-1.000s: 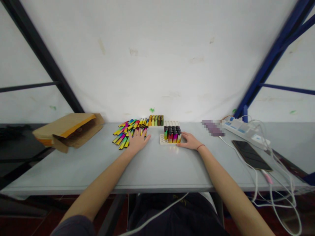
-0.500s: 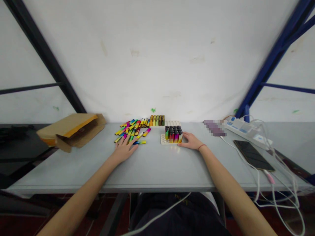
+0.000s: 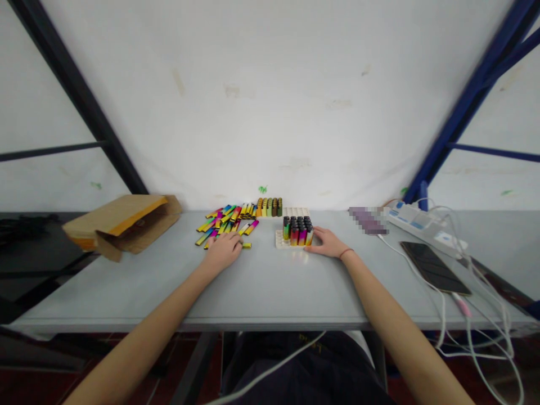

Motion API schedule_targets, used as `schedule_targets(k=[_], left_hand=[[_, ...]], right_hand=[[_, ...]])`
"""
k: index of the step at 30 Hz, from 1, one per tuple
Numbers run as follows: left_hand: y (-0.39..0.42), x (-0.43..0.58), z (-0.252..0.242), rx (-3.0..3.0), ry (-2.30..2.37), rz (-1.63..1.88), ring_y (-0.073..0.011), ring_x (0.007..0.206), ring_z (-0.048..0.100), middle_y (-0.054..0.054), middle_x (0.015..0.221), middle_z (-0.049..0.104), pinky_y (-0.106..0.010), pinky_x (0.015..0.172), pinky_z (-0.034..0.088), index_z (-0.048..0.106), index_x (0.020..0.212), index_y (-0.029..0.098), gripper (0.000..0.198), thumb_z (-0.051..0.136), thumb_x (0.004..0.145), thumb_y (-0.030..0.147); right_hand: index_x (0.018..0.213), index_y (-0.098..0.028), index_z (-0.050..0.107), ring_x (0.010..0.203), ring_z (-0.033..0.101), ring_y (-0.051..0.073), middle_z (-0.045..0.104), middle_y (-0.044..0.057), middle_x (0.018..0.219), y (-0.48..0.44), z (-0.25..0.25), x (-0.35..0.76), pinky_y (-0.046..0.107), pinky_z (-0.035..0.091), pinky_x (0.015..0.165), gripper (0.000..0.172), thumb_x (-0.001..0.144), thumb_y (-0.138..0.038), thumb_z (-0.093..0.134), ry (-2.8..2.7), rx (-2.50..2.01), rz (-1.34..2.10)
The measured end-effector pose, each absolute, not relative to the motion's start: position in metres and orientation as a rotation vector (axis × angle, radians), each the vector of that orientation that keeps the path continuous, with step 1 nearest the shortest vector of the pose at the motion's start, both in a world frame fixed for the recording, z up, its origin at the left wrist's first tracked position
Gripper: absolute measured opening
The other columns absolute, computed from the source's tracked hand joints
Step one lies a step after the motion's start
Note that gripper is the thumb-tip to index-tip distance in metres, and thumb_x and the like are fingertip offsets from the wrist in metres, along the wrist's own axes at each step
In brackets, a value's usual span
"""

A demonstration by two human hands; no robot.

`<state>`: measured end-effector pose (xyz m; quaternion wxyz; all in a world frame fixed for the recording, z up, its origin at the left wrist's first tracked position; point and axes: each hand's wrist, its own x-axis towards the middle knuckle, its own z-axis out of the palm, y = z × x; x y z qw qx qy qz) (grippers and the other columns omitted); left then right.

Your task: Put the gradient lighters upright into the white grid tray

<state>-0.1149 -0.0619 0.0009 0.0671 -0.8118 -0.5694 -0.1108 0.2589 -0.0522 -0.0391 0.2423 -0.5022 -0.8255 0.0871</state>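
Note:
My left hand [image 3: 223, 250] lies at the near side of a loose pile of shiny rainbow-coloured lighter sleeves [image 3: 223, 215], its fingers curled down. From under those fingers, the end of one yellow-gold sleeve [image 3: 247, 245] sticks out to the right. My right hand [image 3: 328, 243] grips the right end of a white lighter tray [image 3: 280, 241], thumb in front and fingers behind. Upright lighters with black tops and rainbow bodies [image 3: 300, 230] fill the tray's right part; bare holes show at its left. My right fingertips are partly hidden behind the lighters.
Behind stand rows of gold-green sleeves [image 3: 269, 207] beside another white holed tray [image 3: 296, 211]. An opened brown cardboard package [image 3: 122, 222] lies at left. On the right are a phone [image 3: 434, 266], a pixelated purple item [image 3: 368, 220], a power strip [image 3: 426, 226] and loose white cables.
My left hand has shifted slightly right, and its spread fingers have curled over a sleeve at the pile's near edge. My right hand and the tray stay put.

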Motion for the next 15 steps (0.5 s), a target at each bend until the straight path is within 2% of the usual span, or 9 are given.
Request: schedule_targets(k=[2, 7, 12, 15], left_hand=[[-0.055, -0.109, 0.004, -2.468, -1.721, -0.314, -0.0267, 0.111, 0.057, -0.01, 0.122, 0.066, -0.045, 0.095, 0.042, 0.071, 0.103, 0.021, 0.041, 0.031, 0.094, 0.03], [-0.041, -0.095, 0.006, -2.454, -1.693, -0.278, -0.0256, 0.104, 0.061, -0.013, 0.112, 0.067, -0.039, 0.09, 0.045, 0.07, 0.105, 0.018, 0.043, 0.03, 0.096, 0.032], [-0.035, -0.08, 0.007, -2.372, -1.663, -0.311, -0.0299, 0.108, 0.058, -0.014, 0.118, 0.063, -0.042, 0.089, 0.044, 0.062, 0.126, 0.023, 0.043, 0.038, 0.095, 0.041], [-0.031, -0.075, 0.009, -2.38, -1.666, -0.282, -0.0298, 0.112, 0.055, -0.014, 0.119, 0.062, -0.044, 0.092, 0.042, 0.066, 0.121, 0.025, 0.039, 0.039, 0.095, 0.037]], right_hand=[[0.126, -0.023, 0.061, 0.125, 0.054, 0.034, 0.06, 0.011, 0.134, -0.052, -0.04, 0.259, 0.052, 0.042, 0.107, 0.067, 0.077, -0.068, 0.061, -2.259, -1.372, 0.232], [0.126, -0.021, 0.061, 0.124, 0.054, 0.034, 0.06, 0.012, 0.134, -0.052, -0.04, 0.258, 0.051, 0.042, 0.106, 0.069, 0.076, -0.069, 0.061, -2.258, -1.39, 0.224], [0.126, -0.021, 0.062, 0.124, 0.054, 0.035, 0.06, 0.013, 0.134, -0.053, -0.039, 0.258, 0.05, 0.042, 0.106, 0.068, 0.076, -0.068, 0.063, -2.252, -1.38, 0.228], [0.126, -0.021, 0.062, 0.123, 0.055, 0.035, 0.06, 0.013, 0.133, -0.053, -0.039, 0.258, 0.049, 0.042, 0.106, 0.068, 0.076, -0.068, 0.062, -2.253, -1.383, 0.232]])
